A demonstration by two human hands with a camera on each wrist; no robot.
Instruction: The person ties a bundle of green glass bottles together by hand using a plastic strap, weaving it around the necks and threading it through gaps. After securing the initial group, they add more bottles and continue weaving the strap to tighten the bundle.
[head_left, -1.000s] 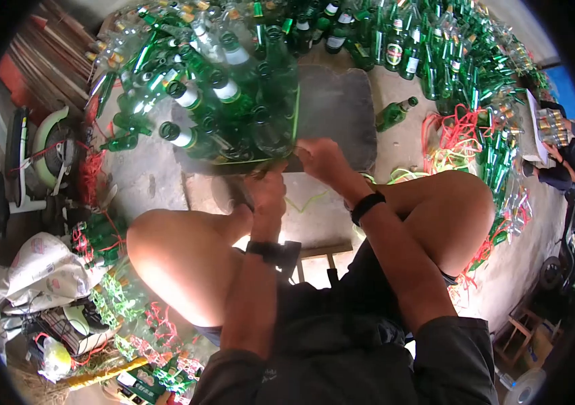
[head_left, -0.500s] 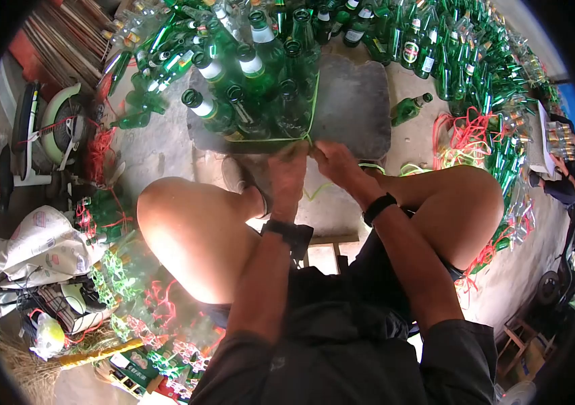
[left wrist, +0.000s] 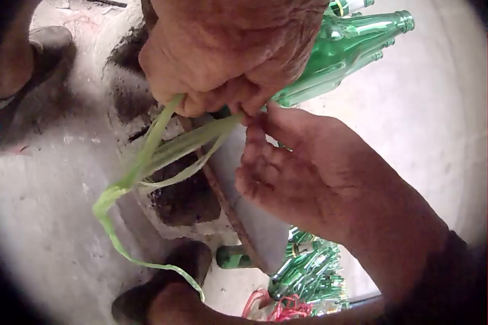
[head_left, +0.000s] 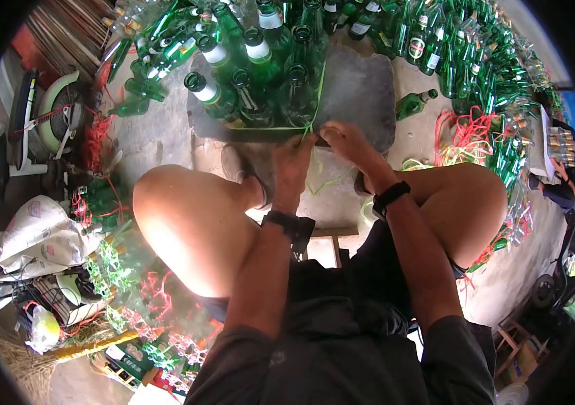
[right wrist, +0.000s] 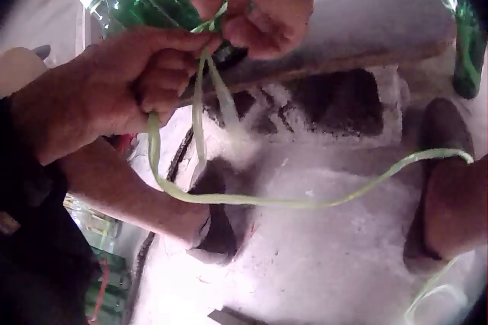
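A cluster of upright green glass bottles point(head_left: 260, 67) stands on a dark slab point(head_left: 362, 88) in front of the person. Light-green plastic strap point(head_left: 318, 101) runs round the cluster's base to its near right corner. At that corner my left hand point(head_left: 292, 162) grips the strap, fingers curled. Close beside it, my right hand point(head_left: 351, 143) pinches the strap between thumb and fingers. In the left wrist view, strands of strap point(left wrist: 152, 146) hang from between both hands. A long tail of strap point(right wrist: 282, 203) loops below them in the right wrist view.
Piled green bottles point(head_left: 470, 61) spread along the back and right. A lone bottle point(head_left: 416, 103) lies right of the slab, near tangled red strap point(head_left: 470, 131). Left are a wheeled machine point(head_left: 55, 128) and a white sack point(head_left: 41, 233). Another person's hand point(head_left: 561, 169) shows far right.
The view has shifted, and the bottles now appear farther up than half a second ago. My right hand has moved slightly apart from the left at the strap's corner.
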